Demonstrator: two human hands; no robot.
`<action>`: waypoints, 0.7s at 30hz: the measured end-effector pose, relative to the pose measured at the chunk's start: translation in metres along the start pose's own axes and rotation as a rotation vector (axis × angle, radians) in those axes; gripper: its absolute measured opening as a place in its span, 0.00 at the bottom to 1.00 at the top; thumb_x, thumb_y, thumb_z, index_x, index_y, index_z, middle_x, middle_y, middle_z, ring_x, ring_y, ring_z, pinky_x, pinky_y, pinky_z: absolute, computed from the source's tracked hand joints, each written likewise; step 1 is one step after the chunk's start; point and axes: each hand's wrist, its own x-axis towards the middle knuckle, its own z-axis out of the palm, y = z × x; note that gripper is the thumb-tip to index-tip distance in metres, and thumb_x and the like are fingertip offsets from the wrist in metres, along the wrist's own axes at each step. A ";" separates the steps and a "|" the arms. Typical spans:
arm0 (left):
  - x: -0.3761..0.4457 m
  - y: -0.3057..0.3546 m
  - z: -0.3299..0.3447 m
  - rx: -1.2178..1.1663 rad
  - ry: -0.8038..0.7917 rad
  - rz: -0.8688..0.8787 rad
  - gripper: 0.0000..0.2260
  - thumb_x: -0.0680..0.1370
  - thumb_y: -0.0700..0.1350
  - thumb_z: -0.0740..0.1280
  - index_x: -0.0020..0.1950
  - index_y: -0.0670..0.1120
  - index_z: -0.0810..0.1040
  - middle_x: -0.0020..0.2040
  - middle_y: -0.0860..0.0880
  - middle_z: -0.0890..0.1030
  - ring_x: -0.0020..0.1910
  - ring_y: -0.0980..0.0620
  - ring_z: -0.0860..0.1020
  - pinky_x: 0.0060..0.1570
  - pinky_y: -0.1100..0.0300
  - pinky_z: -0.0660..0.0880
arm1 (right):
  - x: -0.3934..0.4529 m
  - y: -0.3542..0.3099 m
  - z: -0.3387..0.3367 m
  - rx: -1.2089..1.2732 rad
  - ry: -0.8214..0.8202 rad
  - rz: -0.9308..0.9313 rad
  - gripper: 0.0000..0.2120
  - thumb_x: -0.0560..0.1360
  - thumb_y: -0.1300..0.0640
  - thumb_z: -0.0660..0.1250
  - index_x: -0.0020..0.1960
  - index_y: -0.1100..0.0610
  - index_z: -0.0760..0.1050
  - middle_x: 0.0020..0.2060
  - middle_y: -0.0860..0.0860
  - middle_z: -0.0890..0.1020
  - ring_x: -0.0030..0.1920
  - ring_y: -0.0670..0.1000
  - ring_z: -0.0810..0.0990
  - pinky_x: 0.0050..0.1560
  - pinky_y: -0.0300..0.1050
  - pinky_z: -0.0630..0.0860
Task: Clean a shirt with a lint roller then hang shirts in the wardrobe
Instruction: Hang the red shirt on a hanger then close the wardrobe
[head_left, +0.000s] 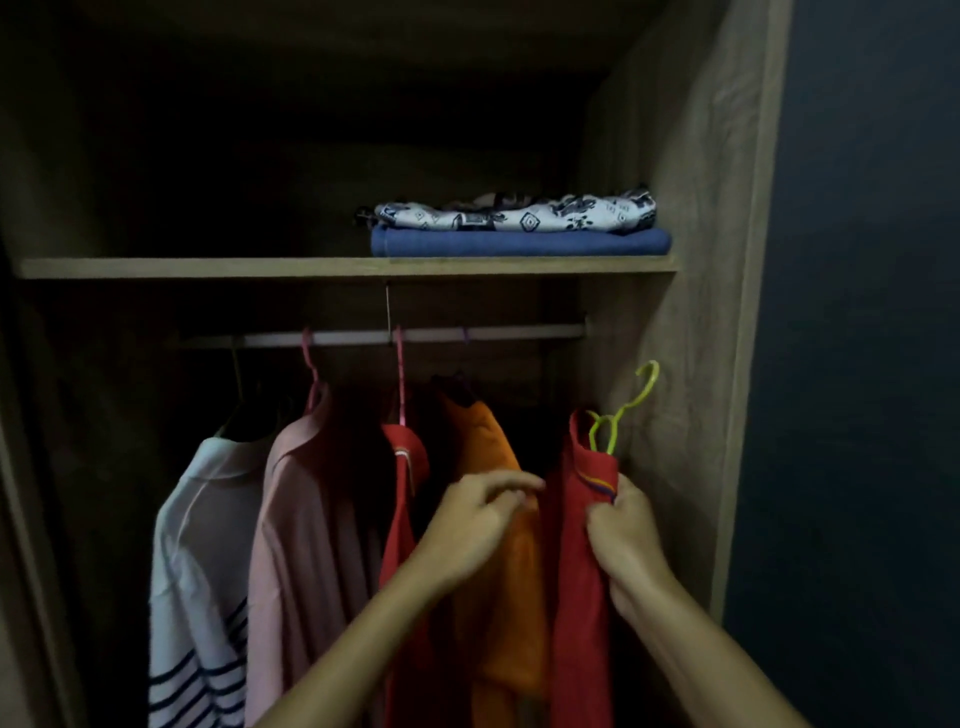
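Note:
I face an open wardrobe with a pale hanging rail under a shelf. My right hand grips the collar of a red shirt on a yellow-green hanger; the hook is below the rail, near the right wall, not on it. My left hand pinches the cloth between that shirt and an orange shirt hanging beside it. Further left hang another red shirt, a pink shirt and a white shirt with dark stripes. No lint roller is in view.
A wooden shelf runs above the rail, bearing a folded blue cloth with a patterned white cloth on top. The wardrobe's right side wall stands close to the held hanger. A dark wall lies to the right.

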 end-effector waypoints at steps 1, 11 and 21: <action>0.011 0.000 -0.001 0.144 0.202 0.052 0.13 0.78 0.40 0.63 0.59 0.49 0.81 0.54 0.48 0.83 0.48 0.57 0.79 0.47 0.70 0.72 | 0.007 -0.001 0.000 -0.005 -0.009 0.003 0.14 0.72 0.65 0.58 0.48 0.52 0.79 0.37 0.58 0.83 0.37 0.60 0.82 0.40 0.56 0.80; 0.075 -0.027 0.016 0.521 0.196 -0.162 0.30 0.76 0.35 0.61 0.77 0.49 0.58 0.79 0.39 0.49 0.75 0.39 0.62 0.71 0.52 0.63 | 0.108 -0.036 0.047 -0.314 -0.112 -0.122 0.09 0.68 0.57 0.60 0.44 0.56 0.77 0.38 0.55 0.83 0.41 0.59 0.83 0.44 0.54 0.81; 0.060 -0.049 -0.014 0.429 0.113 -0.178 0.43 0.71 0.24 0.56 0.77 0.43 0.32 0.78 0.40 0.37 0.78 0.46 0.43 0.64 0.74 0.46 | 0.141 -0.038 0.080 -0.442 -0.200 -0.067 0.14 0.76 0.61 0.57 0.57 0.64 0.76 0.53 0.61 0.81 0.53 0.61 0.81 0.49 0.46 0.76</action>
